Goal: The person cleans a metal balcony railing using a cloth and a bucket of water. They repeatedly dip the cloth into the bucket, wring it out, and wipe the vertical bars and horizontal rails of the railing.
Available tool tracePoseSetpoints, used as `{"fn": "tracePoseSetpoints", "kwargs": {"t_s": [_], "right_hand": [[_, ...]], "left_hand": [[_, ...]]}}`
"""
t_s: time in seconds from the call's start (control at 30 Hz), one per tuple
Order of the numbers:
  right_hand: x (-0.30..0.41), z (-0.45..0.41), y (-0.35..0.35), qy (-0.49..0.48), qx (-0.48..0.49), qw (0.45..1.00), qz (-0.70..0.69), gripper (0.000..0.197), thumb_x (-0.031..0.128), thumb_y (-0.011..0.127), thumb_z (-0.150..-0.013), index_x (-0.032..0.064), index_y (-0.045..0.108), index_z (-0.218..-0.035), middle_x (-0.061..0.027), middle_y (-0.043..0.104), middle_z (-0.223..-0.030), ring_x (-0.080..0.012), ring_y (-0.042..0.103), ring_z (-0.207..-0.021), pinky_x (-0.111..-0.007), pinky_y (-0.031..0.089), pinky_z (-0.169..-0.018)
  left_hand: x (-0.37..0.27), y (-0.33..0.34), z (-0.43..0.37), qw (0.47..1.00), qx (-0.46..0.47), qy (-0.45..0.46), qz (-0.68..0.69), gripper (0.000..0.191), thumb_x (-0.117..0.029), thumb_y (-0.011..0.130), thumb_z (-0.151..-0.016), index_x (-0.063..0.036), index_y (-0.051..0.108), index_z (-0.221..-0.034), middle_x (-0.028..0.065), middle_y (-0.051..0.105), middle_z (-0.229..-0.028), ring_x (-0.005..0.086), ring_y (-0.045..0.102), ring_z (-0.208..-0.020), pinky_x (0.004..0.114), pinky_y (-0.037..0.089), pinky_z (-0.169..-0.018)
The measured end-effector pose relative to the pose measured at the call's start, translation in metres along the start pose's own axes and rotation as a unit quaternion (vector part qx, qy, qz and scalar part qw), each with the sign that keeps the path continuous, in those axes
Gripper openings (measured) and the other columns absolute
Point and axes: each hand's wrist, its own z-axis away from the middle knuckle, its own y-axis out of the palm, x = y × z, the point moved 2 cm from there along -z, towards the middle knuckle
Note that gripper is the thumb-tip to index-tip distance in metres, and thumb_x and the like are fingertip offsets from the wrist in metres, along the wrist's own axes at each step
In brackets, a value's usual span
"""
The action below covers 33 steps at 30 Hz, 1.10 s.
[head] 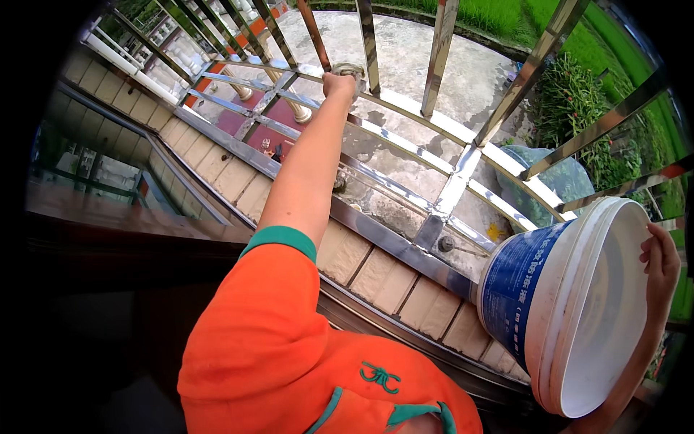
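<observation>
My left hand [340, 85] reaches out through the middle of the view and is closed around a crumpled greyish cloth [349, 70]. The cloth lies against the shiny metal rail [396, 104] of a window guard, beside an upright bar. At the right, my right hand [659, 257] curls its fingers over the rim of a white plastic bucket [574, 304]. That bucket is tipped over, its mouth towards the right, and bears a blue label with writing. Its base is close to the lower metal rail, but contact is hidden. Pale inner wall shows inside it.
Upright metal bars [436, 59] slant up from the guard. A tiled ledge [379, 274] runs below, along a dark window frame and a glass pane [81, 168]. Far below lie a concrete yard [428, 49], pale columns [298, 111] and leafy plants [574, 114].
</observation>
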Motion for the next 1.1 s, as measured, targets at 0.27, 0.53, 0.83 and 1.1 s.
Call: {"fn": "tracePoseSetpoints", "kwargs": {"t_s": [0.27, 0.53, 0.83, 1.1], "right_hand": [[-0.028, -0.003, -0.022, 0.019, -0.027, 0.999, -0.033, 0.023, 0.006, 0.042, -0.092, 0.0052, 0.058, -0.109, 0.0034, 0.048, -0.067, -0.0008, 0.039, -0.053, -0.014, 0.029, -0.044], [-0.002, 0.001, -0.009, 0.026, -0.012, 1.0, -0.002, 0.023, 0.004, 0.041, -0.091, 0.005, 0.059, -0.106, 0.0046, 0.047, -0.065, -0.0006, 0.038, -0.054, -0.014, 0.031, -0.048], [-0.001, -0.001, -0.009, 0.02, -0.015, 0.999, 0.027, 0.022, 0.006, 0.043, -0.091, 0.0074, 0.06, -0.104, 0.0053, 0.048, -0.064, -0.0002, 0.038, -0.051, -0.014, 0.028, -0.044], [-0.005, -0.001, -0.012, 0.027, -0.021, 0.999, -0.002, 0.022, 0.005, 0.042, -0.091, 0.0075, 0.06, -0.104, 0.0053, 0.048, -0.065, 0.0003, 0.038, -0.051, -0.013, 0.026, -0.043]], "left_hand": [[-0.029, 0.013, 0.082, 0.987, 0.06, 0.072, -0.131, 0.046, -0.011, 0.063, -0.072, 0.0042, 0.042, -0.111, 0.0247, 0.054, -0.109, 0.0358, 0.055, -0.102, 0.038, 0.044, -0.088], [-0.017, 0.012, 0.089, 0.99, 0.051, 0.091, -0.097, 0.042, -0.009, 0.06, -0.072, 0.0058, 0.045, -0.108, 0.0261, 0.049, -0.114, 0.0367, 0.047, -0.11, 0.037, 0.04, -0.092], [-0.009, 0.017, 0.065, 0.996, 0.035, 0.08, -0.022, 0.051, -0.009, 0.057, -0.068, 0.0018, 0.044, -0.116, 0.0238, 0.048, -0.116, 0.0351, 0.043, -0.112, 0.036, 0.037, -0.095], [-0.009, 0.012, 0.065, 0.992, 0.028, 0.115, -0.032, 0.049, -0.013, 0.055, -0.067, -0.0015, 0.049, -0.114, 0.0211, 0.058, -0.106, 0.0343, 0.054, -0.102, 0.037, 0.042, -0.088]]}}
